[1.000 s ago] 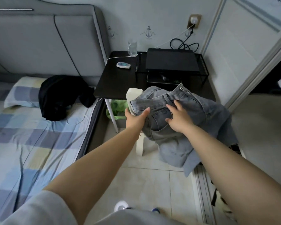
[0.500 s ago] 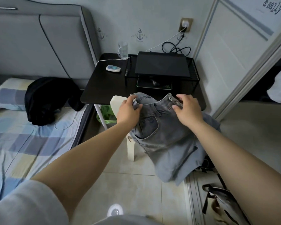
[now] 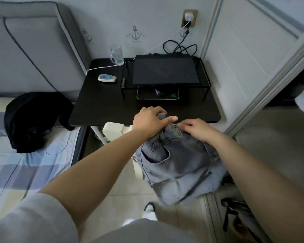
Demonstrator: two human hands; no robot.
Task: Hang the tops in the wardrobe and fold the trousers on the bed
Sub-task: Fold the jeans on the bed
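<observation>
Near the middle of the frame, both bare forearms reached forward from the lower corners and met at the top of a pair of grey denim trousers (image 3: 175,165). The left hand (image 3: 151,121) lay knuckles-up, fingers curled over the bunched waistband, thumb stretched out toward the right side of the frame. The right hand (image 3: 197,128) sat just beside it, fingers bent and pinching the waistband edge; the two hands nearly touched.

The trousers hung from that grip with the waistband at the top and the long axis running downward toward the lower centre of the frame, a pocket opening facing the camera. Their lower folds bunched over the tiled floor (image 3: 119,195), in front of a white stool (image 3: 112,128) and just below the near edge of the black bench (image 3: 102,106).

On the bench stood a black wire rack (image 3: 204,79) carrying a closed dark laptop (image 3: 165,69), with a mouse pad (image 3: 170,96) beneath it, a glass (image 3: 116,53) at the back edge and a small white device (image 3: 107,78) on a white cable. At the left of the frame lay the bed (image 3: 25,172) with a checked sheet, a black garment (image 3: 33,120) heaped at its head. At the right edge stood a pale wardrobe door (image 3: 244,55), and a dark bag (image 3: 239,218) lay in the lower right.
</observation>
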